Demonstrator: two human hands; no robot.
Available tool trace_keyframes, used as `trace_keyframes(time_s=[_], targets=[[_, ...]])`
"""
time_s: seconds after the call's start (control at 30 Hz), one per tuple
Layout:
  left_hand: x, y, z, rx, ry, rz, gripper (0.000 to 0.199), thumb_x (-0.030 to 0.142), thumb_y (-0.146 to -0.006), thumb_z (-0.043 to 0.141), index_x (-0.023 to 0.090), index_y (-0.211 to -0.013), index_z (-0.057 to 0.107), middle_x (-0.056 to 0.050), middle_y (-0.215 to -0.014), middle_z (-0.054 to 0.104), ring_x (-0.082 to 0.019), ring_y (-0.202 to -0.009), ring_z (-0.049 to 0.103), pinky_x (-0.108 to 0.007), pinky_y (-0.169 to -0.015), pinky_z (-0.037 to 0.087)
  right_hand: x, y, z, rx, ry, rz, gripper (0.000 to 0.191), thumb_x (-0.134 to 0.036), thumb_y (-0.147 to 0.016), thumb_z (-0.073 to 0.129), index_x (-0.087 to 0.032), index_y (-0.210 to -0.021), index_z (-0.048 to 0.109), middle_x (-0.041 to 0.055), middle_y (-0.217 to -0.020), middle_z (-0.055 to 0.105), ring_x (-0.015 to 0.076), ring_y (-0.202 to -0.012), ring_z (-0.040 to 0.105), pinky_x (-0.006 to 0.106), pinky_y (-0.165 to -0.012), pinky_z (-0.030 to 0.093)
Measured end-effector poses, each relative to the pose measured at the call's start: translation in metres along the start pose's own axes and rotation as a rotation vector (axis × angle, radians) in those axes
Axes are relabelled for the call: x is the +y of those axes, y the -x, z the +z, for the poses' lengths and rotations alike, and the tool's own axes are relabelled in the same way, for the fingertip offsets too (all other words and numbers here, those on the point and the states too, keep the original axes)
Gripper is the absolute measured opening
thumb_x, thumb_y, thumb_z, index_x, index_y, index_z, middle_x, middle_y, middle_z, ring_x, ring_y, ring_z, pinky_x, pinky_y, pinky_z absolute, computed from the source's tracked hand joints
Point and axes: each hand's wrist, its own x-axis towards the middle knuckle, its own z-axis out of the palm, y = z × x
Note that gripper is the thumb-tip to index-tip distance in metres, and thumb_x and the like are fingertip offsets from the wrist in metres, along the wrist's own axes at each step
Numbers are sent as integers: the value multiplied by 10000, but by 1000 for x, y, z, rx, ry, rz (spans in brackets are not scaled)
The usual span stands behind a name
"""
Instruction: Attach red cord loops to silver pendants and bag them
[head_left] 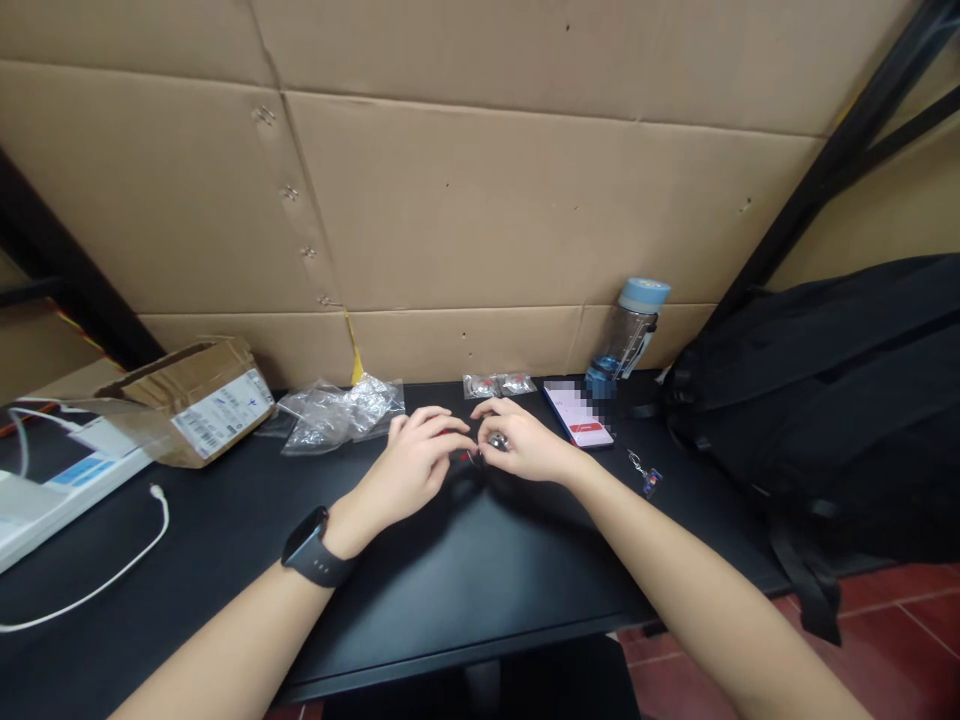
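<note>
Over the middle of the black table, my two hands meet at the fingertips. My right hand (531,442) is closed, its thumb and fingers curled round a small shiny silver metal piece (497,440). Thumb and index finger of my left hand (411,462) come together in a pinch right beside it. A tiny red bit (464,456) shows at those fingertips, too small to name. On the left wrist is a black watch (318,548). A charm with a metal clasp (651,482) lies on the table to the right, apart from both hands.
Crumpled clear plastic bags (330,415) and an opened cardboard box (199,400) stand left, near a white power strip (90,480) and cable (124,572). Two small packets (497,385), a phone (577,415), a water bottle (622,340) and a black backpack (832,400) lie behind and right.
</note>
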Motion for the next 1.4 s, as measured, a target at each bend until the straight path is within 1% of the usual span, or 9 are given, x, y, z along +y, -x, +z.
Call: trace_keyframes(time_s=[0.13,0.3,0.43,0.63,0.8,0.9,1.0,1.23,1.4], targets=[[-3,4,11,-142,0,67,584,-7,-878,416,384,-1207,699,18,-1368,649,-271,-1343,435,-489,-1016,322,6,0,-2,-15,-4,16,50,-178,-867,658,-199,-828,683,99,-1255,607,253,-1244,555,407,-1073,453],[2,7,21,-226,4,82,650,6,-879,439,425,-1342,619,22,-1446,594,-291,-1345,422,-515,-1049,328,8,-2,-6,3,-45,20,50,-155,-844,669,-188,-809,681,104,-1248,611,254,-1225,572,413,-1052,457],[8,8,19,-229,25,97,572,66,-923,466,417,-1347,623,-13,-1423,604,-293,-1326,433,-530,-1072,329,11,-2,-9,-23,-55,41,65,-127,-795,694,-182,-761,699,97,-1230,621,251,-1166,610,412,-1028,460],[7,3,1,-297,147,106,282,267,-999,517,378,-1134,738,-25,-1187,715,-250,-1243,519,-462,-1056,364,9,-1,-13,-223,-60,18,61,-140,-756,740,-200,-743,740,72,-1221,657,248,-1085,645,379,-937,496],[-15,0,0,-146,45,-69,147,276,-927,604,289,-995,733,-44,-1094,703,-257,-1153,566,-435,-1004,384,9,-1,-16,-180,-80,-12,82,-138,-799,700,-204,-814,746,59,-1119,700,201,-950,680,332,-875,511],[-30,2,3,-60,-76,-167,148,230,-873,643,261,-1003,706,-58,-1078,684,-279,-1111,559,-444,-970,385,19,0,-15,-99,7,28,241,-106,-751,717,-205,-971,723,58,-1051,715,219,-985,666,357,-919,501],[-38,3,5,-57,-137,-217,140,237,-875,644,248,-1003,700,-69,-1068,666,-290,-1094,546,-440,-945,386,30,2,-12,-116,67,72,362,-130,-739,738,-202,-1091,698,77,-1106,717,242,-1041,661,379,-945,492],[-41,1,19,-44,-162,-229,157,312,-894,665,254,-1034,708,-73,-1120,639,-298,-1112,522,-438,-922,380,36,2,-11,-179,62,93,285,-150,-777,714,-210,-1056,722,57,-1025,731,215,-944,682,334,-870,503],[-40,0,22,-28,-146,-220,93,260,-910,628,247,-941,715,-70,-1084,645,-288,-1104,523,-435,-920,377,34,2,-11,-168,46,89,299,-118,-752,714,-217,-1033,735,52,-1011,718,204,-920,670,318,-837,501]])
